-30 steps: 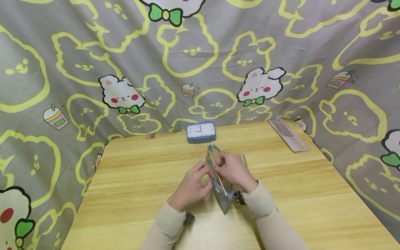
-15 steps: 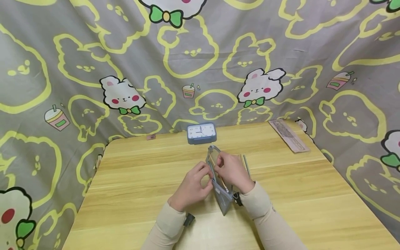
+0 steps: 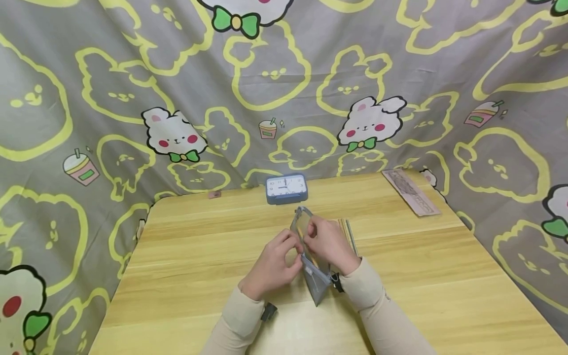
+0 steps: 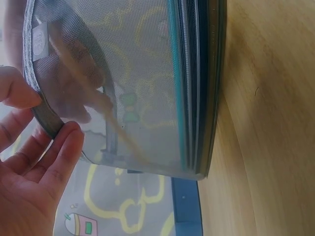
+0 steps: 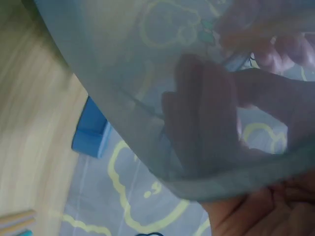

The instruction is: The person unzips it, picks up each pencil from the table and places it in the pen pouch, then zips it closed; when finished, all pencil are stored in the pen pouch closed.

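A grey mesh zip pouch (image 3: 316, 288) stands upright on the table with its top gaping. Pinching its near-left rim between thumb and fingers is my left hand (image 3: 272, 264); the left wrist view shows the dark edging held. My right hand (image 3: 330, 241) reaches over the opposite rim into the pouch, its fingers seen through the mesh. A blurred tan pencil (image 4: 81, 73) slants inside, beside the right fingers, lower than the opening. Along the pouch's bottom lie several long thin teal and dark things (image 4: 182, 88). The exact contact between right fingers and pencil is hidden.
A blue alarm clock (image 3: 286, 188) stands behind the pouch. Several thin sticks or pencils (image 3: 349, 235) lie right of my right hand. A long pinkish printed strip (image 3: 410, 192) rests at the back right, a small pink piece (image 3: 215, 195) at the back left. A patterned curtain (image 3: 275, 74) hangs behind.
The tan pencil, level with the pouch's opening before, has dropped deeper inside. The pouch's near wall has shifted slightly. Both hands stay almost in place.
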`<move>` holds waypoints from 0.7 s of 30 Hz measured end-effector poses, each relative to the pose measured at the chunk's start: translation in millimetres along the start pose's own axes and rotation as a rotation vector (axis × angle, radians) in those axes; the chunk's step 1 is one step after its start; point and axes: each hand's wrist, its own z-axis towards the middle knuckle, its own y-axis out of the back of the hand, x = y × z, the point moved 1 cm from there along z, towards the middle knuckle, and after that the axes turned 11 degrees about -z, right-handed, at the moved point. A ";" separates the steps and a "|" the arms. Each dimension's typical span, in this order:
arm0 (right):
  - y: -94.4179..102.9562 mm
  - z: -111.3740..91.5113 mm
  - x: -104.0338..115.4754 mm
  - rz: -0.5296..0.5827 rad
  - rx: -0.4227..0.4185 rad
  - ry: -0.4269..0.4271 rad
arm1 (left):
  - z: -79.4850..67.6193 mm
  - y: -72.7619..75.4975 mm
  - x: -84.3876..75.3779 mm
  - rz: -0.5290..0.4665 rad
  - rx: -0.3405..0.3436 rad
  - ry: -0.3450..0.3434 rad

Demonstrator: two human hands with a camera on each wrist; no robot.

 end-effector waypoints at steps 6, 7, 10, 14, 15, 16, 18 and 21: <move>23.7 0.1 -18.7 -0.012 -0.039 -0.016 | 0.0 0.8 1.6 -0.020 -0.017 -0.012; 29.9 0.2 -24.1 -0.014 -0.046 -0.022 | 0.2 1.2 1.7 -0.025 -0.019 -0.012; 47.1 1.0 -43.6 -0.047 -0.051 -0.017 | 0.6 2.0 2.0 -0.029 -0.019 -0.012; 59.4 1.6 -70.1 -0.179 0.012 0.021 | 0.6 2.9 2.6 -0.018 -0.025 -0.007; 59.8 1.7 -76.1 -0.210 0.040 0.027 | 0.3 3.0 2.9 -0.013 -0.027 -0.005; 59.2 1.8 -81.8 -0.239 0.073 0.030 | 0.2 3.1 3.0 -0.011 -0.029 -0.004; 55.3 2.5 -92.1 -0.273 0.137 0.023 | -0.1 3.2 3.1 -0.008 -0.030 0.001; 45.6 4.6 -106.1 -0.297 0.197 -0.007 | -0.3 3.3 2.7 -0.009 -0.029 0.008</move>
